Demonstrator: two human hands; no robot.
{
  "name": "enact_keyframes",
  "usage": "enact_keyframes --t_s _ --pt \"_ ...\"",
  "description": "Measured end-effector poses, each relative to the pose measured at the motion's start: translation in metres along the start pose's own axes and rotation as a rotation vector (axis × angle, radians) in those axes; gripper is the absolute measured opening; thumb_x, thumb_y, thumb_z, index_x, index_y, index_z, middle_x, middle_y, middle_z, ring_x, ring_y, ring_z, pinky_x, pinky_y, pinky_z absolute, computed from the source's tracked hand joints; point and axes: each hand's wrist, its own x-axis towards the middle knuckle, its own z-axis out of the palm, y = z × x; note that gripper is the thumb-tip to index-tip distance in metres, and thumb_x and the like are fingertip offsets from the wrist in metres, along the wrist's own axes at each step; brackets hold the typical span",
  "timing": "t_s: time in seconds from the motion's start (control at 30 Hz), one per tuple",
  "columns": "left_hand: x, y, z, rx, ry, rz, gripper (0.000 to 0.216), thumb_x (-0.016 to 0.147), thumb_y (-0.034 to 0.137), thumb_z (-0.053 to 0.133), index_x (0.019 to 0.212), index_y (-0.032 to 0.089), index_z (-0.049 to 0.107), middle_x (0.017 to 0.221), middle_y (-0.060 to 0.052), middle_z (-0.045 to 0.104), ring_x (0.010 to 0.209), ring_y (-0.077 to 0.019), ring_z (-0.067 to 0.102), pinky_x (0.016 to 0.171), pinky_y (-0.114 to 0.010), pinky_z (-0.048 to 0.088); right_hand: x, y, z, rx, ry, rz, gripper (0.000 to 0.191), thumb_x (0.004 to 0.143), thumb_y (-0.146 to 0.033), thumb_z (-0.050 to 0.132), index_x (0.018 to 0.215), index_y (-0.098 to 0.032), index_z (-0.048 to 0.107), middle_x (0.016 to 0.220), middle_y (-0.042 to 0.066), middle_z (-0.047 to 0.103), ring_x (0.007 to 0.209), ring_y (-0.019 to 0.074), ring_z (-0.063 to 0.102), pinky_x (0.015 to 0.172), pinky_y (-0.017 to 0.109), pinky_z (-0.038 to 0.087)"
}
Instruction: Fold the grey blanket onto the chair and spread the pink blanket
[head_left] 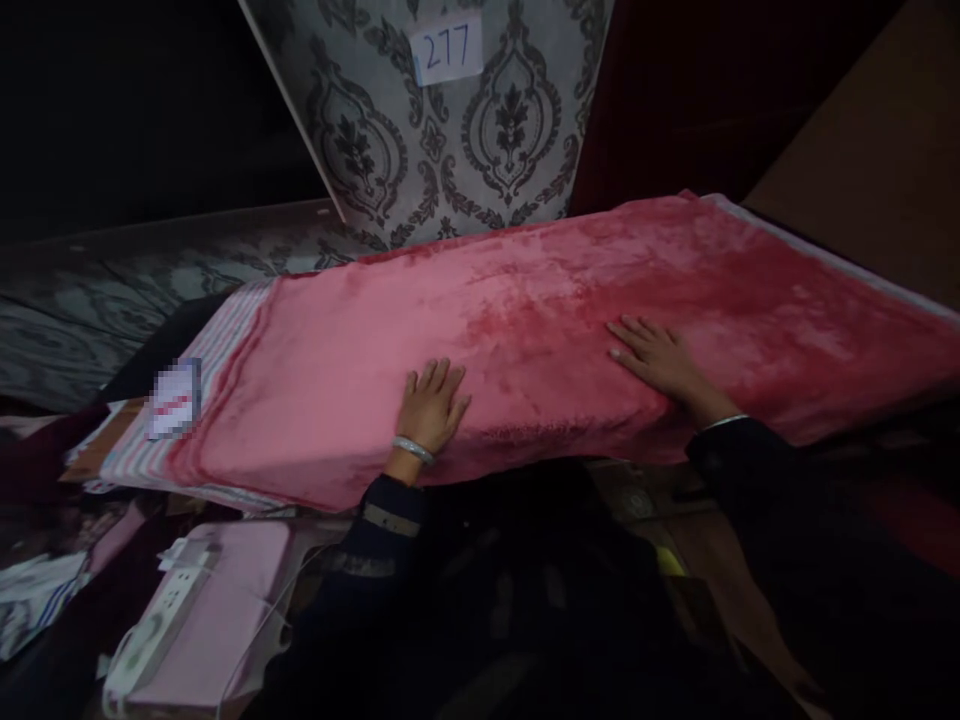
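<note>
A pink and red plush blanket (pixel 337 370) lies spread over a long flat surface, its near edge hanging a little over the front. My left hand (pixel 429 408), with a silver bangle at the wrist, rests palm down near the blanket's front edge, fingers spread. Farther right, my right hand (pixel 655 358) lies flat on the redder part, its fingers stretched out and pointing left. Neither hand holds anything. At the left end, a striped cloth (pixel 234 325) shows from under the blanket.
A partly blurred card or packet (pixel 174 400) sits on the striped cloth. Below left, a white power strip (pixel 161 625) with cables lies on a pink lid (pixel 240 600). Behind the blanket, patterned wallpaper (pixel 510 130) carries a paper sign (pixel 448 48) reading 277.
</note>
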Motion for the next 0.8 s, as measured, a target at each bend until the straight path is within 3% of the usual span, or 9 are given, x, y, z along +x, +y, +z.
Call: enact_keyframes --t_s 0.2,0.33,0.43,0.63,0.73,0.8 --pt "-0.002 -0.001 0.001 0.041 -0.021 -0.006 0.056 0.104 0.046 0.036 0.153 0.022 0.047 0.164 -0.012 0.038 0.152 -0.032 0.033 0.122 -0.059 0.029 -0.001 0.003 -0.002 0.022 -0.007 0.01 0.06 0.104 -0.049 0.037 0.159 -0.025 0.039 0.165 0.011 0.034 0.151 0.0337 0.03 0.118 0.059 0.03" --pt "-0.002 0.001 0.001 0.034 -0.002 -0.006 0.056 0.104 0.046 0.035 0.152 0.022 0.048 0.163 -0.012 0.039 0.152 -0.032 0.034 0.122 -0.059 0.029 -0.015 -0.023 0.002 0.047 0.021 -0.034 0.058 0.105 -0.049 0.03 0.158 -0.026 0.04 0.164 0.012 0.035 0.15 0.0321 0.032 0.117 0.059 0.032" --pt "-0.001 0.0 0.003 -0.002 0.011 -0.012 0.056 0.103 0.046 0.037 0.152 0.021 0.049 0.163 -0.012 0.039 0.152 -0.0317 0.033 0.123 -0.059 0.027 -0.032 -0.075 0.013 0.08 0.069 -0.11 0.056 0.105 -0.049 0.03 0.156 -0.031 0.043 0.164 0.007 0.036 0.151 0.0319 0.031 0.119 0.059 0.029" --pt "-0.002 -0.018 0.004 -0.352 0.057 -0.068 0.051 0.104 0.033 0.03 0.151 0.024 0.048 0.157 -0.006 0.049 0.15 -0.0203 0.039 0.126 -0.052 0.026 -0.07 -0.223 0.041 0.262 0.167 -0.317 0.061 0.099 -0.045 0.052 0.157 -0.027 0.042 0.165 0.011 0.033 0.153 0.0349 0.025 0.122 0.063 0.022" --pt "-0.006 -0.028 0.001 -0.53 0.086 -0.064 0.052 0.105 0.032 0.024 0.148 0.023 0.051 0.153 -0.005 0.054 0.147 -0.0159 0.043 0.127 -0.048 0.024 -0.086 -0.272 0.046 0.38 0.105 -0.638 0.065 0.093 -0.037 0.065 0.154 -0.025 0.046 0.162 0.012 0.039 0.154 0.033 0.024 0.124 0.062 0.02" --pt "-0.008 -0.031 -0.001 -0.582 0.089 -0.053 0.053 0.105 0.035 0.023 0.147 0.022 0.052 0.152 -0.006 0.055 0.146 -0.0151 0.044 0.127 -0.047 0.023 -0.091 -0.28 0.044 0.464 0.052 -0.859 0.055 0.094 -0.032 0.064 0.148 -0.027 0.054 0.157 0.01 0.047 0.151 0.0284 0.03 0.124 0.057 0.025"
